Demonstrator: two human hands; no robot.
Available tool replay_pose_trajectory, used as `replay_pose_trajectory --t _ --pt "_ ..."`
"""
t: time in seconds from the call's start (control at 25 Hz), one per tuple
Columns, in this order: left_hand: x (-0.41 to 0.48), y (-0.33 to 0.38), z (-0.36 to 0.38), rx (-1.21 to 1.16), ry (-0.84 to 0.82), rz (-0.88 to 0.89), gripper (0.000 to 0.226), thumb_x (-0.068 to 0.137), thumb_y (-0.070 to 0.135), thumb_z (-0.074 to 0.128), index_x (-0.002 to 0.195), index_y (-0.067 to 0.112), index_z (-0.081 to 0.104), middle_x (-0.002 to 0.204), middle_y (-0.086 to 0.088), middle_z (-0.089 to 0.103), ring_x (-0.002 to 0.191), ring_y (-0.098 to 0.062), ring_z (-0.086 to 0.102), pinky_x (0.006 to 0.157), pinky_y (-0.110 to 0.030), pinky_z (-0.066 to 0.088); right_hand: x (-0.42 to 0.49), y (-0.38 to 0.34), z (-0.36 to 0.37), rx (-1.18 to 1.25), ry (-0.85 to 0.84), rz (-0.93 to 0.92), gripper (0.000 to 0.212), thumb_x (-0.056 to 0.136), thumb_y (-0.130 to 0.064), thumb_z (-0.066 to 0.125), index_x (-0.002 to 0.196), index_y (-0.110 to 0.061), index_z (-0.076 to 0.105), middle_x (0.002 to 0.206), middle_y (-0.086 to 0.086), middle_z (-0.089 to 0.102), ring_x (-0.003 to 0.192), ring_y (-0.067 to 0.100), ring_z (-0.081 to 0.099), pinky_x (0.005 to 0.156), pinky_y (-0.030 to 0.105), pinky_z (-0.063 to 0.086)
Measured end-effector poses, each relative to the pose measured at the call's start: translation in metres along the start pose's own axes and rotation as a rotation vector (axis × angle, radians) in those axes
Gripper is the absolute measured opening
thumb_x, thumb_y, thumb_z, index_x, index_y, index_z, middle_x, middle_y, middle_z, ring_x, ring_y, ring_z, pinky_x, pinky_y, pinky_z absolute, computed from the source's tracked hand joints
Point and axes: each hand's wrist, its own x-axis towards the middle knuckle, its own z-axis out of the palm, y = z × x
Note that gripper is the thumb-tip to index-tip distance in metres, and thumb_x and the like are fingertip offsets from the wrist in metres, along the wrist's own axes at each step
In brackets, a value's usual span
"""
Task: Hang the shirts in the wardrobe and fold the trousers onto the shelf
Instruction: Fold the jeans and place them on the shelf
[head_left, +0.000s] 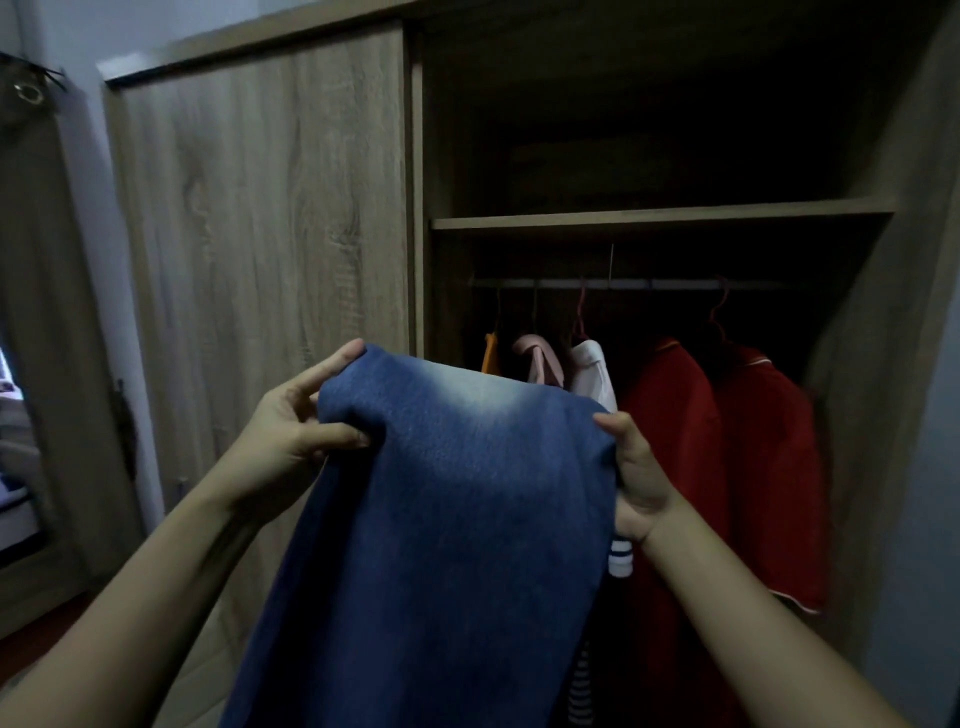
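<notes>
Blue denim trousers (441, 519) hang folded over in front of me, held up at chest height before the open wardrobe. My left hand (291, 431) pinches their upper left edge between thumb and fingers. My right hand (636, 478) grips the upper right edge, fingers hidden behind the cloth. Behind them a wooden shelf (660, 218) spans the wardrobe, and below it a rail (623, 284) carries hanging shirts: an orange one (489, 353), a pink one (540, 364), a white one (592, 374) and two red ones (727, 467).
The wardrobe's sliding door (260, 234) stands shut on the left. The wardrobe's right side panel (893, 312) runs down beside the red shirts. A striped garment (621, 558) shows below the white shirt. A doorway and dark frame (31, 312) lie at the far left.
</notes>
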Motion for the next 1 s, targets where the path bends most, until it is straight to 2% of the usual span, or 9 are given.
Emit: replay_pose_trajectory --t 0.16,0.32,0.4,0.52,0.6,0.68,0.76,0.88,1.0 --pt "-0.003 -0.004 -0.014 0.002 -0.001 0.023 0.104 0.019 0.012 0.094 0.117 0.030 0.064 0.122 0.000 0.065 0.108 -0.015 0.063 0.077 -0.020 0.054 0.007 0.006 0.009 0.101 -0.051 -0.094 0.054 0.050 -0.042 0.081 0.092 -0.008 0.075 0.093 0.010 0.072 0.088 0.023 0.070 0.073 0.032 0.057" --pt "-0.007 0.001 -0.032 0.245 -0.062 0.036 0.098 0.050 -0.001 0.085 0.131 0.039 0.046 0.128 0.017 0.058 0.120 -0.009 0.055 0.086 -0.021 0.052 0.012 -0.001 0.015 0.095 -0.013 -0.129 0.053 0.049 -0.039 0.080 0.091 -0.007 0.074 0.091 0.011 0.071 0.086 0.023 0.069 0.071 0.033 0.057" --pt "-0.010 0.000 -0.041 0.490 -0.138 0.064 0.089 0.062 0.011 0.081 0.134 0.045 0.042 0.136 0.019 0.050 0.126 -0.007 0.048 0.091 -0.023 0.051 0.012 -0.006 0.017 0.040 0.017 -0.134 0.055 0.042 -0.037 0.083 0.089 -0.008 0.075 0.091 0.011 0.072 0.084 0.023 0.070 0.071 0.032 0.057" --pt "-0.019 -0.008 -0.042 0.578 -0.097 0.083 0.084 0.058 0.030 0.079 0.132 0.048 0.043 0.136 0.018 0.047 0.126 -0.008 0.047 0.087 -0.020 0.051 0.009 -0.009 0.020 0.076 0.038 -0.172 0.043 0.039 -0.032 0.081 0.074 -0.009 0.076 0.079 0.008 0.071 0.073 0.021 0.070 0.066 0.029 0.057" --pt "-0.022 -0.017 -0.038 0.524 -0.068 0.103 0.096 0.053 0.034 0.082 0.135 0.047 0.035 0.137 0.022 0.043 0.125 -0.003 0.046 0.088 -0.015 0.048 0.007 -0.007 0.020 0.125 0.048 -0.195 0.034 0.042 -0.030 0.076 0.069 -0.009 0.075 0.074 0.006 0.070 0.070 0.019 0.069 0.065 0.028 0.057" --pt "-0.024 -0.019 -0.028 0.453 -0.070 0.087 0.112 0.043 0.045 0.086 0.135 0.058 0.023 0.133 0.036 0.035 0.120 0.010 0.045 0.086 -0.011 0.047 0.005 -0.007 0.018 0.142 0.072 -0.210 0.033 0.043 -0.028 0.074 0.070 -0.009 0.075 0.074 0.006 0.070 0.070 0.020 0.069 0.065 0.028 0.057" --pt "-0.022 -0.018 -0.017 0.454 -0.063 0.080 0.114 0.040 0.047 0.086 0.130 0.064 0.019 0.125 0.046 0.033 0.114 0.019 0.045 0.083 -0.007 0.046 0.004 -0.009 0.015 0.172 0.100 -0.202 0.031 0.045 -0.027 0.070 0.070 -0.009 0.075 0.073 0.006 0.070 0.067 0.020 0.069 0.063 0.029 0.057" --pt "-0.015 -0.019 -0.011 0.618 -0.074 0.165 0.093 0.052 0.040 0.082 0.127 0.061 0.031 0.135 0.029 0.036 0.120 0.012 0.043 0.088 -0.004 0.040 -0.002 -0.016 0.008 0.166 0.089 -0.194 0.041 0.042 -0.028 0.076 0.078 -0.009 0.076 0.078 0.007 0.071 0.071 0.020 0.070 0.063 0.030 0.057" --pt "-0.009 -0.019 -0.011 0.698 -0.124 0.195 0.082 0.057 0.043 0.080 0.126 0.057 0.038 0.134 0.028 0.041 0.126 0.006 0.041 0.093 -0.003 0.035 -0.006 -0.019 0.004 0.093 0.059 -0.143 0.060 0.038 -0.031 0.081 0.095 -0.011 0.074 0.094 0.009 0.070 0.085 0.024 0.068 0.076 0.035 0.056"
